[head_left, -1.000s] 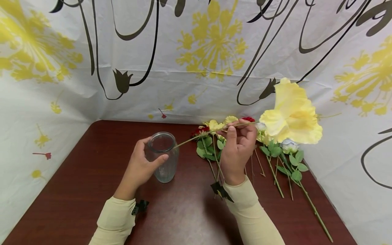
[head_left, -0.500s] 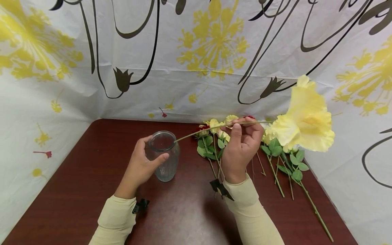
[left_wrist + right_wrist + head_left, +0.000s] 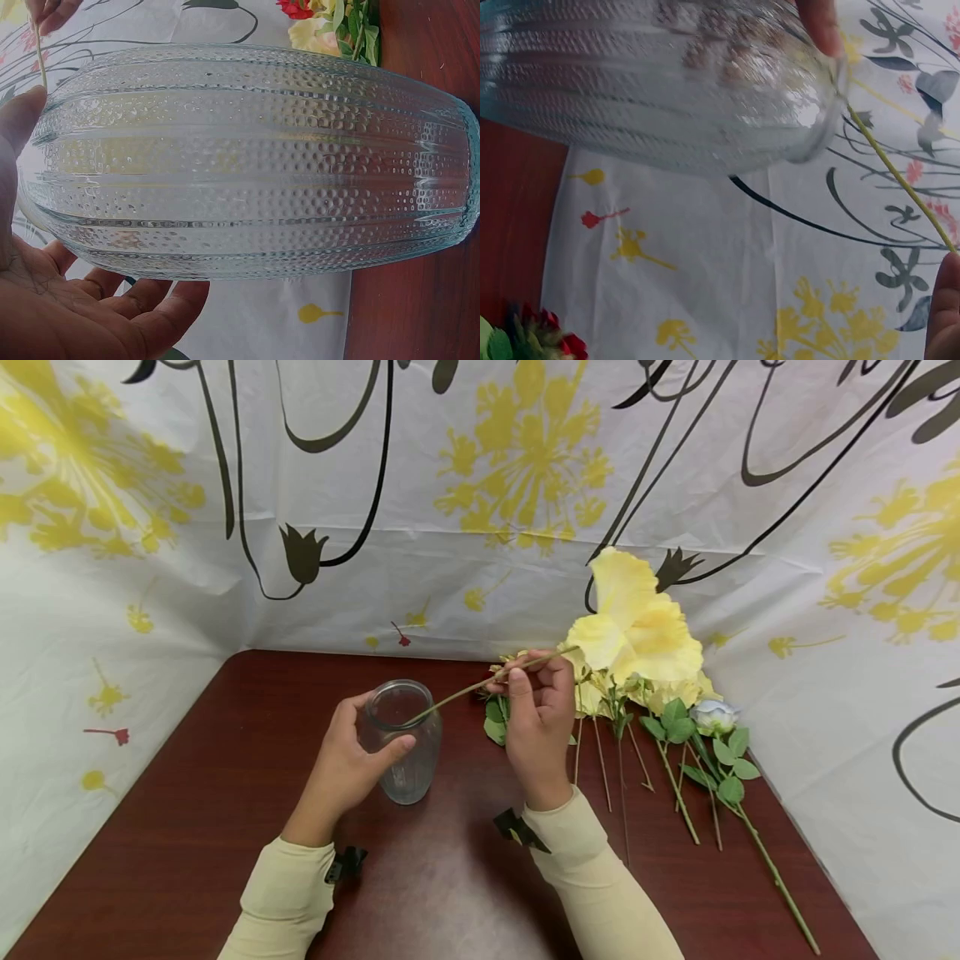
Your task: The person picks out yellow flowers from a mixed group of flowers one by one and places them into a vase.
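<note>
On the table, the clear ribbed glass vase [image 3: 412, 768] stands upright in the grip of my left hand [image 3: 347, 768]. The thumb lies across its near side and the fingers go round the far side. My right hand [image 3: 542, 718] pinches the thin green stem [image 3: 468, 687] of a large yellow flower [image 3: 633, 631], to the right of the vase. That stem slants down to the left, and its lower end lies at the mouth, seemingly just inside the rim. Dimpled glass of the vase [image 3: 247, 165] fills the left wrist view. In the right wrist view the stem [image 3: 900, 180] meets the rim.
Several artificial flowers lie along the table's right side, among them a pale blue-white rose [image 3: 715, 717] with a long stem. Green leaves [image 3: 495, 718] and yellow blooms lie partly behind my right hand. A patterned white cloth [image 3: 450, 585] encloses the dark red table [image 3: 247, 760].
My right hand has moved left, bringing the yellow flower with it. The stem's tip has gone from the vase's right rim to its mouth. The left hand and vase stay put.
</note>
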`<action>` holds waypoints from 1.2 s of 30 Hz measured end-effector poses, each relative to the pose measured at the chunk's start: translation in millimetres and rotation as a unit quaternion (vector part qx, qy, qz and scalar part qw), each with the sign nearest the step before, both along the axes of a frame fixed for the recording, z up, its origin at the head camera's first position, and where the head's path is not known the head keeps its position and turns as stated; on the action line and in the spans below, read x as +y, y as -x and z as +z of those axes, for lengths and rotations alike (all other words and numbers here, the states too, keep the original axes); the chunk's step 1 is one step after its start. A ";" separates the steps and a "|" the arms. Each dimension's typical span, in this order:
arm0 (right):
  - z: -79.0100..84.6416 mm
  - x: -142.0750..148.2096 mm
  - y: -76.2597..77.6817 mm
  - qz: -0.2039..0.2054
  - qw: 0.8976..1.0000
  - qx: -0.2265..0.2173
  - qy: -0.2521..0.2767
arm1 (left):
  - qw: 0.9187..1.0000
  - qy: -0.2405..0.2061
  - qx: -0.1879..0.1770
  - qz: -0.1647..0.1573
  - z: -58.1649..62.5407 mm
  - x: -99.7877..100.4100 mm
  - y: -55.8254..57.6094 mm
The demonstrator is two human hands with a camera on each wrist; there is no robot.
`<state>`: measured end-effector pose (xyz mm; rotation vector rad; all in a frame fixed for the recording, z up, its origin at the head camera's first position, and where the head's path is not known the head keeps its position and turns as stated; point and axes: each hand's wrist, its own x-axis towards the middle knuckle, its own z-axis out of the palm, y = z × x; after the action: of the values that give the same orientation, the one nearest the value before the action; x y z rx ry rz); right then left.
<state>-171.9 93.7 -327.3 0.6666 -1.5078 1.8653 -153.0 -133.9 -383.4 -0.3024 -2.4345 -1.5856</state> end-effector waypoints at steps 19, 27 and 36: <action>-25.6 -31.8 -0.3 0.070 0.985 -0.106 -0.118 | 1.000 0.001 0.003 0.005 -1.3 0.8 1.6; -22.0 -40.3 -7.9 0.045 0.979 -0.126 -0.152 | 1.000 0.006 0.003 0.006 -0.8 0.7 1.6; -12.6 -42.5 -21.1 0.036 0.972 -0.134 -0.189 | 1.000 0.006 0.001 0.005 -0.7 -0.1 1.4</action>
<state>-150.8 51.2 -339.8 0.6644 -2.0716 1.7898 -154.4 -134.0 -384.1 -0.2928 -2.4399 -1.5661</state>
